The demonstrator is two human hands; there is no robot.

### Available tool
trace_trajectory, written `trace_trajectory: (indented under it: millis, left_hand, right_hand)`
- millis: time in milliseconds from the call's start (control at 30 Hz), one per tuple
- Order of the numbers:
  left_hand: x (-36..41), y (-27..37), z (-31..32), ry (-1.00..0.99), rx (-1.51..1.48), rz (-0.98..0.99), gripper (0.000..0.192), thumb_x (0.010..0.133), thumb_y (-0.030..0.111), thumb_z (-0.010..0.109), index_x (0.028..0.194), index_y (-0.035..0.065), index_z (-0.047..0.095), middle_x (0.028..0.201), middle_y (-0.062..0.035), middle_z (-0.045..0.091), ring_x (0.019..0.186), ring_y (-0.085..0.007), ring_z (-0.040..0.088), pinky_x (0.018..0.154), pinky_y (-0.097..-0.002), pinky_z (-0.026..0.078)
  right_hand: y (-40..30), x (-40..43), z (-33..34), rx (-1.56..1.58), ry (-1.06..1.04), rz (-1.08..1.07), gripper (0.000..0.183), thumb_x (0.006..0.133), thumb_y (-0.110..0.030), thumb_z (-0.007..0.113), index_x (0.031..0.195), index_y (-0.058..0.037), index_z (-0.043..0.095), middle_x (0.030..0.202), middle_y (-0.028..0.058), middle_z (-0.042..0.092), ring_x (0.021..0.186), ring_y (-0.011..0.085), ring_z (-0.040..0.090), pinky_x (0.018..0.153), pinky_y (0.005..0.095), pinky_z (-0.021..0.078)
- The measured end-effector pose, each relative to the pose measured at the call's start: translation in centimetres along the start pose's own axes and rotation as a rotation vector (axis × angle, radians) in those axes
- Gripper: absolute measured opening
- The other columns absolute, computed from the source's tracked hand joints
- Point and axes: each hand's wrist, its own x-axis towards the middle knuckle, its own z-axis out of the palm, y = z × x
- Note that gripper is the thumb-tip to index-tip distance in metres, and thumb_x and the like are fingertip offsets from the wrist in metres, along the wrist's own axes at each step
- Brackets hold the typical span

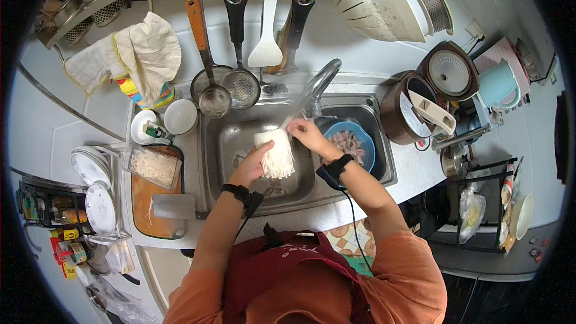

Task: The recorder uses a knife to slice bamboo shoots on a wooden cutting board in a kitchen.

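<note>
My left hand (252,162) grips a bundle of white enoki mushrooms (276,155) over the left basin of the stainless steel sink (220,144). The small caps hang toward me and the base faces the tap. My right hand (308,136) is beside the base end, just below the mouth of the chrome faucet (317,85). Its fingers are bent close together near a pale, blurred patch; whether they pinch something is unclear. To the right, partly behind my right wrist, a blue bowl (370,146) of cut raw meat (346,141) sits in the smaller basin.
Left of the sink, a cleaver (173,206) and a clear container of pale sliced food (153,167) lie on a wooden cutting board (140,216). White bowls (181,117) stand behind. A rice cooker (396,117) is open at right. Ladles (215,101) hang above the sink.
</note>
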Motion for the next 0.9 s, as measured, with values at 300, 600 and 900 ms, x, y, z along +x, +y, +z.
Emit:
trace_trajectory:
  millis: [300,600,900]
  left_hand:
    - [1.2,0.0,3.7,-0.113,0.164,-0.052,0.041,0.090,0.033,0.035,0.119,0.0050,0.037,0.110,-0.0114,0.048,0.100,-0.0203,0.051,0.078,-0.0363,0.046]
    - [-1.0,3.3,4.4,0.212,1.001,-0.049,0.056,0.080,0.044,0.046,0.118,0.0035,0.038,0.112,-0.0115,0.048,0.101,-0.0213,0.047,0.081,-0.0346,0.039]
    - [2.7,-0.6,0.9,0.007,0.010,0.149,0.034,0.083,0.019,0.055,0.113,0.0059,0.044,0.104,-0.0066,0.055,0.091,-0.0164,0.056,0.075,-0.0310,0.047]
  right_hand:
    - [-1.3,-3.8,2.4,0.632,-0.200,0.240,0.071,0.078,-0.027,0.061,0.129,-0.0005,0.020,0.121,0.0141,0.040,0.113,0.0221,0.040,0.093,0.0319,0.0354]
    - [-1.1,-1.4,3.4,0.591,-0.183,0.183,0.063,0.075,-0.013,0.062,0.125,-0.0008,0.026,0.118,0.0107,0.042,0.107,0.0178,0.044,0.088,0.0285,0.0381]
    - [-0.3,-1.8,-0.4,0.357,-0.212,0.298,0.071,0.075,-0.028,0.063,0.128,0.0008,0.025,0.119,0.0127,0.042,0.111,0.0169,0.041,0.089,0.0280,0.0357]
